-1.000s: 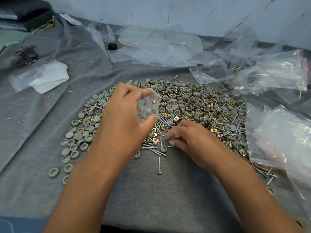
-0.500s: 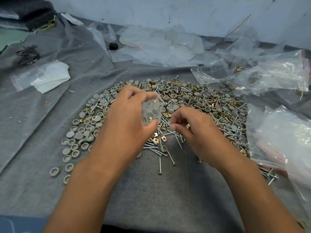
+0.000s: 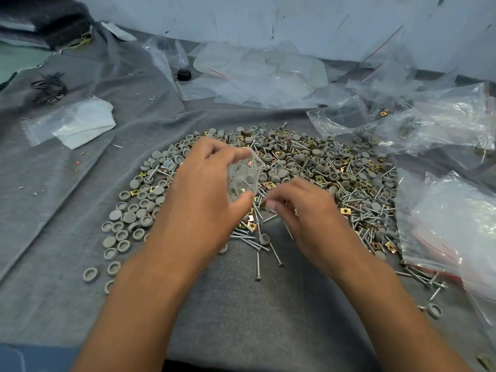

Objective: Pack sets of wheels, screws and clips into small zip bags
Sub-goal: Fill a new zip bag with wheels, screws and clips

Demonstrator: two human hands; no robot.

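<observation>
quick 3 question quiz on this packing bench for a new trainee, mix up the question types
1. True or false: the left hand holds a small clear zip bag that already has grey wheels inside.
2. Multiple choice: the right hand is
A. resting flat on bare cloth
B. down at the near edge of the parts pile, fingers curled as if picking
C. lifting a large bag
3. Fill in: the loose black bands lie at the far ____ of the grey cloth.

Key
1. True
2. B
3. left
</observation>
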